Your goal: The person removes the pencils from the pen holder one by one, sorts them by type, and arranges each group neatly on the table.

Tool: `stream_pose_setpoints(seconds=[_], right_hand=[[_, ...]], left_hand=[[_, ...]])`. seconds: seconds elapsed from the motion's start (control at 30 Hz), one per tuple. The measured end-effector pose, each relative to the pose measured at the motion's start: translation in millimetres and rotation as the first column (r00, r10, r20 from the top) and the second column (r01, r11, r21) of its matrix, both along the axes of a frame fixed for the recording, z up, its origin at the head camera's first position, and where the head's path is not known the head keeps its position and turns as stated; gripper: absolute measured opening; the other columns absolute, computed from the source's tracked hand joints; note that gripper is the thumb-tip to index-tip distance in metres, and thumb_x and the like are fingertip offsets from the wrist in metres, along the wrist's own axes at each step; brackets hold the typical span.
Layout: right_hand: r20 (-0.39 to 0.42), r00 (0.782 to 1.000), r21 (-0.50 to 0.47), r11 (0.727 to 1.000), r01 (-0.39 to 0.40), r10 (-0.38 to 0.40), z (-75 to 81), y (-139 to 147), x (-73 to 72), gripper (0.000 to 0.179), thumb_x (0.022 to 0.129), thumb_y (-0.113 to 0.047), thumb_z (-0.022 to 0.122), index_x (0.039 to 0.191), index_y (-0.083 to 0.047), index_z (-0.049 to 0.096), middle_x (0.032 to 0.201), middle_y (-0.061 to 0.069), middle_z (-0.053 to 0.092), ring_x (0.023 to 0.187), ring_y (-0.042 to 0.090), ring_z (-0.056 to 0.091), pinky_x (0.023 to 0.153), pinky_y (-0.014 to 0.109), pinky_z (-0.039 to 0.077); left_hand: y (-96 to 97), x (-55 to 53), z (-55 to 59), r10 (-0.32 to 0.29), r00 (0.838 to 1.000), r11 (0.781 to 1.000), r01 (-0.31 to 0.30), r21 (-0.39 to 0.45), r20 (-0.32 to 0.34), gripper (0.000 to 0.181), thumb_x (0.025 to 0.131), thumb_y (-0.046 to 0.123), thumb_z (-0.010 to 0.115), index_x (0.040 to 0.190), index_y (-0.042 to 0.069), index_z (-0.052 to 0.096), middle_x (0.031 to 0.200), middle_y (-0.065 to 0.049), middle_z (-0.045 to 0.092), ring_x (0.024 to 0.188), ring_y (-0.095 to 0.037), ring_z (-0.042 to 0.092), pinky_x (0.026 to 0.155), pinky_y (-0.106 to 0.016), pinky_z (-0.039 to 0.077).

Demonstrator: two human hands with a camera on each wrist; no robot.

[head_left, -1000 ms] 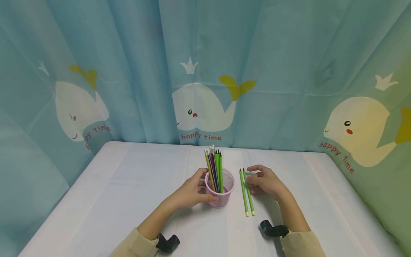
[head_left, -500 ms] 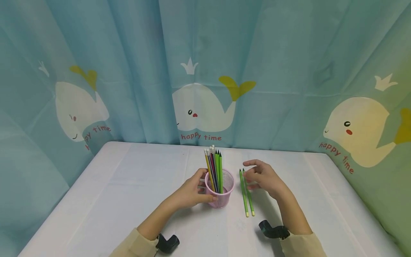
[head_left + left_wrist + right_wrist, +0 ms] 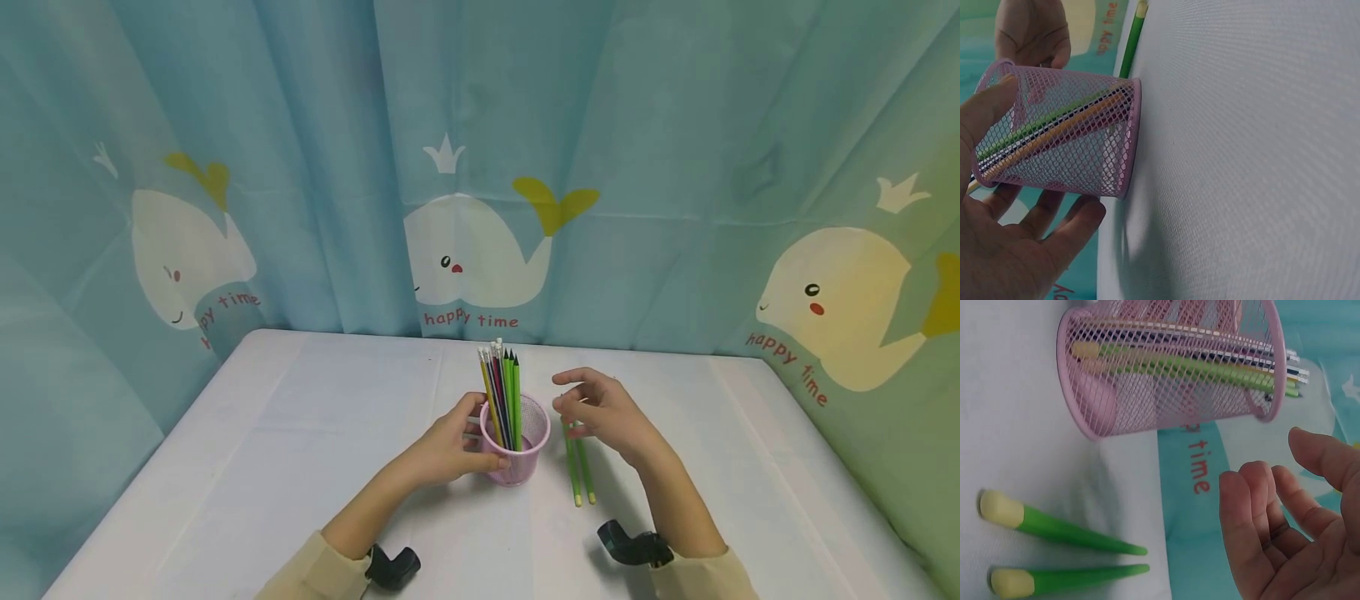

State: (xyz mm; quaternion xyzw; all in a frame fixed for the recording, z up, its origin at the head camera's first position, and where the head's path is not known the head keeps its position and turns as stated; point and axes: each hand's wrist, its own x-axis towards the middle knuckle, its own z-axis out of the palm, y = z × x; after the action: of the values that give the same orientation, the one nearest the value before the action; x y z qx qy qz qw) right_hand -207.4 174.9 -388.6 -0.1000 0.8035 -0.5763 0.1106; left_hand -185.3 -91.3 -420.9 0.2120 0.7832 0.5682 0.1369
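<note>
My left hand (image 3: 450, 446) holds a pink mesh pencil cup (image 3: 517, 470), thumb at the near side of its rim and fingers bent round the far side. The cup stands upright on the table. Several pencils (image 3: 514, 400) lean to its left side, some green with dark tips up, others with white erasers up. To the right of the cup, my right hand (image 3: 603, 417) hovers with loosely bent fingers and nothing in them. Two green pencils (image 3: 1072, 532) lie side by side below it, their pale ends towards me. In the head view that hand hides their pointed ends.
A white cloth (image 3: 337, 417) covers the table. Behind it hangs a blue curtain (image 3: 660, 125) printed with whales. Each wrist wears a black camera mount (image 3: 393, 569) near a beige sleeve (image 3: 318, 571).
My right hand has lifted off the two green pencils and moved left towards the cup, leaving them on the table. The left hand and cup have stayed in place.
</note>
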Motion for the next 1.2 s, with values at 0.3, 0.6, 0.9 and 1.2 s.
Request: stream_pose_setpoints(seconds=[0.3, 0.6, 0.9, 1.2], right_hand=[[-0.163, 0.986, -0.004, 0.999, -0.04, 0.038, 3.4, -11.7, 4.3, 0.036, 0.096, -0.017, 0.067, 0.128, -0.004, 0.059, 0.108, 0.017, 0.063, 0.097, 0.029, 0.064, 0.076, 0.035, 0.06], [-0.246, 0.965, 0.081, 0.994, -0.074, 0.092, 7.3, -22.8, 11.9, 0.034, 0.095, -0.026, 0.068, 0.127, -0.017, 0.064, 0.127, 0.008, 0.066, 0.115, 0.027, 0.061, 0.094, 0.043, 0.052], [-0.253, 0.953, 0.067, 0.986, -0.153, 0.165, 4.4, -29.7, 13.4, 0.04, 0.095, -0.022, 0.067, 0.134, -0.012, 0.061, 0.134, 0.01, 0.063, 0.125, 0.037, 0.058, 0.098, 0.049, 0.052], [-0.241, 0.956, 0.085, 0.985, -0.153, 0.169, 2.0, -34.7, 14.2, 0.042, 0.095, -0.024, 0.067, 0.135, -0.011, 0.061, 0.138, 0.008, 0.061, 0.13, 0.036, 0.054, 0.101, 0.051, 0.051]], left_hand=[[-0.1, -0.9, -1.1, -0.008, 1.0, 1.0, 0.008, 0.012, -0.01, 0.073, 0.079, 0.015, 0.084, 0.138, 0.008, 0.041, 0.134, -0.016, 0.055, 0.118, -0.033, 0.061, 0.1, -0.048, 0.053], [-0.3, -1.6, -1.1, -0.012, 1.0, 1.0, 0.012, 0.008, -0.014, 0.074, 0.079, 0.016, 0.084, 0.138, 0.009, 0.04, 0.135, -0.015, 0.054, 0.118, -0.032, 0.061, 0.1, -0.048, 0.053], [-1.6, -2.5, -1.9, -0.019, 1.0, 1.0, 0.019, -0.006, -0.014, 0.075, 0.08, 0.019, 0.083, 0.14, 0.012, 0.038, 0.135, -0.012, 0.053, 0.118, -0.029, 0.061, 0.099, -0.046, 0.053], [-2.7, -1.8, -1.4, -0.015, 1.0, 1.0, 0.014, -0.02, -0.019, 0.076, 0.081, 0.02, 0.084, 0.141, 0.011, 0.038, 0.136, -0.013, 0.053, 0.119, -0.031, 0.061, 0.099, -0.046, 0.053]])
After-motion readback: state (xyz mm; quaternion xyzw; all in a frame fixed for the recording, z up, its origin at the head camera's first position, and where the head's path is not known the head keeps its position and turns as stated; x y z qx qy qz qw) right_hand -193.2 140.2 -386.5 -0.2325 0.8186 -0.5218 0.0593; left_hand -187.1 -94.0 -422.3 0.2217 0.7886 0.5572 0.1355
